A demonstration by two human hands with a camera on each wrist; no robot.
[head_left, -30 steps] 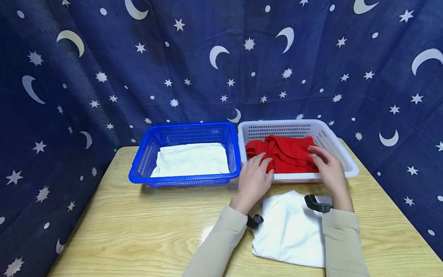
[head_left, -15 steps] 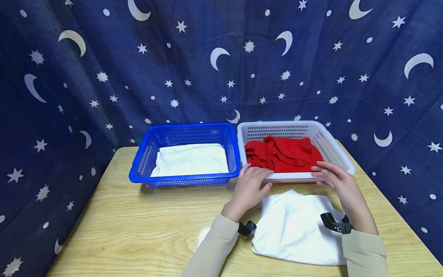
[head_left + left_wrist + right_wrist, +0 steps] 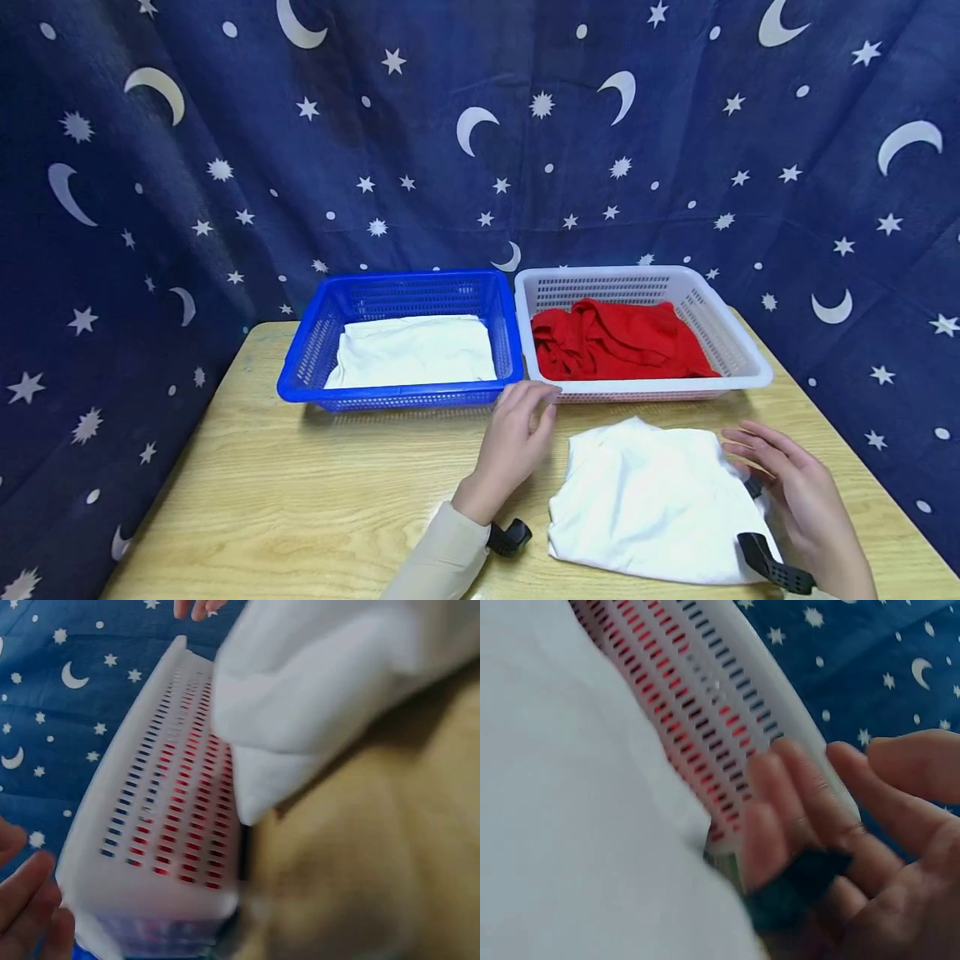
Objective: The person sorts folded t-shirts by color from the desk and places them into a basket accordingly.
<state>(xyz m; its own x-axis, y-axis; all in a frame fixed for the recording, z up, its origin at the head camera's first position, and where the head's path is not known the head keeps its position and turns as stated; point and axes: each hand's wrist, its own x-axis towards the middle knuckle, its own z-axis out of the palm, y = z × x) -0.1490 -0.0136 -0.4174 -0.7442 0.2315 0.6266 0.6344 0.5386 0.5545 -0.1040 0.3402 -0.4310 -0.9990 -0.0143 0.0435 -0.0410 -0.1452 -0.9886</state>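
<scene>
"Head view first. What do the hands have?"

"Nothing grasped. Left hand (image 3: 517, 437): released, fingers loosely bent, tips by the front rim of a white slotted plastic basket (image 3: 675, 386), near its left corner. Contact uncertain from this angle. Right hand (image 3: 798, 483): released too, fingers spread a little, just beside the right edge of a crumpled white cloth (image 3: 652, 500). Cannot tell whether it touches."

"Where does that cloth lie?"

"Flat on a light wood-grain table (image 3: 315, 500), in front of the white basket, between the two hands. Outline uneven, surface wrinkled, small peak at the far edge."

"Baskets?"

"Two, side by side toward the back of the table. White one to the right, holding a rumpled bright red cloth (image 3: 622, 342). To the left, a blue slotted plastic basket (image 3: 408, 389); inside it a folded white cloth (image 3: 416, 350), lying flat."

"Wrist views?"

"Right: fingers blurred, gripping nothing. Small dark teal patch (image 3: 795, 892) by them, too blurred to identify. Left: red shows through the white basket's slots."

"Surroundings?"

"Dark blue curtain (image 3: 420, 142) behind and along both sides, printed with pale moons, stars and dots. Beige fabric sleeve (image 3: 442, 554) on the left arm. Black device (image 3: 510, 537) at the left wrist, similar black device (image 3: 772, 567) at the right."
</scene>
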